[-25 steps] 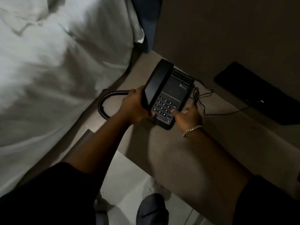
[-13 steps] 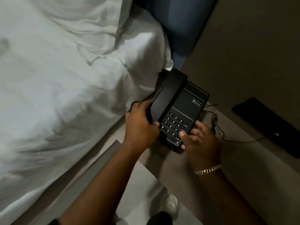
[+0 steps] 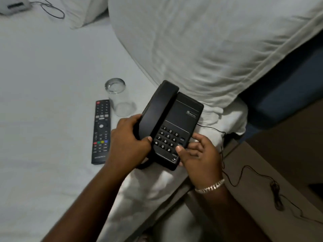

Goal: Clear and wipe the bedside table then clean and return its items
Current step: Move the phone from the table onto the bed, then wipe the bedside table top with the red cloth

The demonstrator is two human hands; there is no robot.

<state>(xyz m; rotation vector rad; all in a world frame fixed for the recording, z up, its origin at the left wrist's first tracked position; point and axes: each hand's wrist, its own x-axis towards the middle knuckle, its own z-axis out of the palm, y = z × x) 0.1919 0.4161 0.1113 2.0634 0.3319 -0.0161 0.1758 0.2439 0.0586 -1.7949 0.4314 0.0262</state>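
Telephone [image 3: 172, 124], black, handset seated in its cradle, held in both hands at centre frame, over the edge of the bed [image 3: 43, 75] where sheet meets pillow [image 3: 201, 41]; whether resting on the sheet or just above it cannot be told. Left hand [image 3: 130, 140] wrapped round the handset side, grip clamped on the telephone, thumb lying beside the keypad. Right hand [image 3: 198, 155] at the lower right corner of the base, thumb on the front face near the keys, fingers curled under the side, grip likewise closed on the telephone. Silver bracelet [image 3: 210, 186] on the right wrist. Thin black cord [image 3: 248, 172] trailing from behind the telephone down across the brown worktop [image 3: 262, 198] at lower right, ending near a bundled coil toward the right edge of the frame. Left of the telephone, on the white sheet, a black remote control [image 3: 101, 131] lying flat, buttons up, long axis running top to bottom of the frame. Just above and right of it, a clear drinking glass [image 3: 119, 96], upright, close to the remote's top end, apart from the telephone. Upper left corner: a pale small device [image 3: 14, 6] with a thin wire looping away from it. Blue headboard [image 3: 283, 88] at right, behind the pillow.
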